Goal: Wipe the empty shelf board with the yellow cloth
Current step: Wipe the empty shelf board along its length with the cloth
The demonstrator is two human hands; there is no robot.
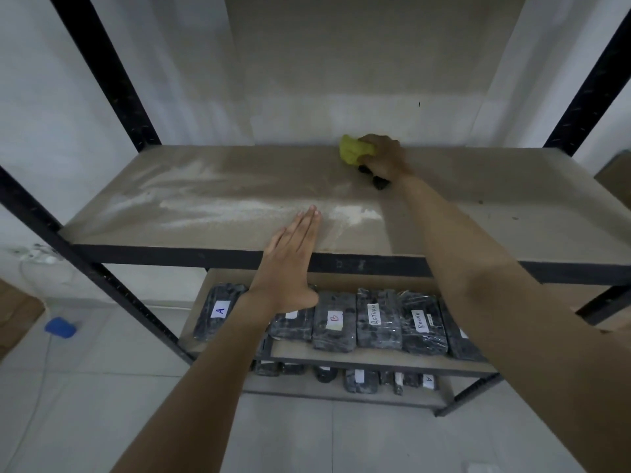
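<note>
While the right hand grips the yellow cloth, the flat left hand covers bundles labelled "A", "B".

The shelf board looks like matt brown fibreboard, dulled by pale dusty streaks. The yellow cloth is soft, crumpled fabric. The rack frame is black painted metal. The wrapped bundles below shine like plastic film, bearing paper labels.
</note>
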